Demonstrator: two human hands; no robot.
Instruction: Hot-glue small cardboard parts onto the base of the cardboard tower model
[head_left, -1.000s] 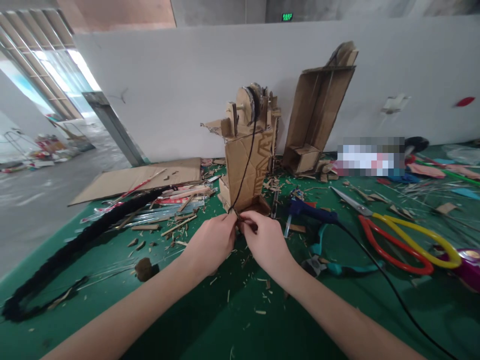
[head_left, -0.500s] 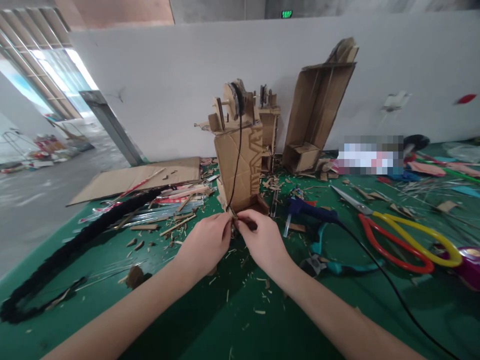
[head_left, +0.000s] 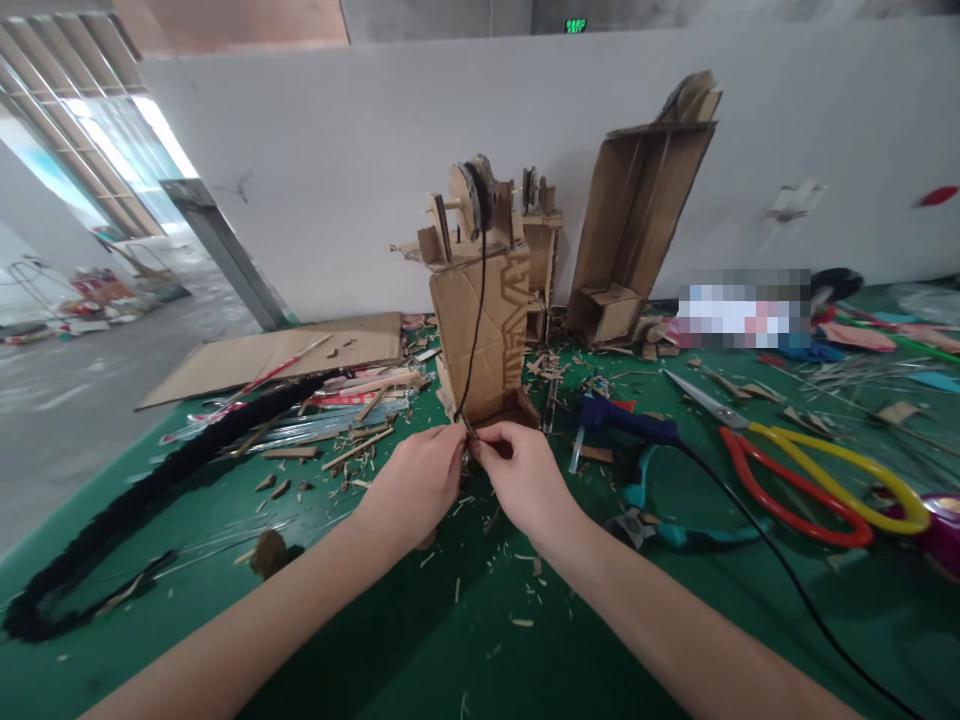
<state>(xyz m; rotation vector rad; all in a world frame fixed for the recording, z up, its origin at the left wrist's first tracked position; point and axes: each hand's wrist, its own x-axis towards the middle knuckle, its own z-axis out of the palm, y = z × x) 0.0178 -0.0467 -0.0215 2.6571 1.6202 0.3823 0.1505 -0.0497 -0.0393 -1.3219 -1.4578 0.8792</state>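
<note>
A tall cardboard tower (head_left: 480, 330) with a wheel on top stands on the green table (head_left: 480, 640). A thin black cord (head_left: 472, 330) hangs from the wheel down the tower's front. My left hand (head_left: 416, 485) and my right hand (head_left: 521, 480) meet at the tower's foot, fingertips pinched together on the cord's lower end. What else sits between the fingers is hidden.
A second cardboard tower (head_left: 540, 250) and an open cardboard box (head_left: 637, 220) stand behind. Right of my hands lie a blue glue gun (head_left: 626, 425) with a black cable, teal pliers (head_left: 660, 525) and large red-and-yellow scissors (head_left: 810, 475). A black braided rope (head_left: 150, 490), sticks and flat cardboard (head_left: 277, 355) lie left.
The tower has turned and shifted a little left, uncovering the second tower behind it. Both hands stay pinched on the cord's end at the foot.
</note>
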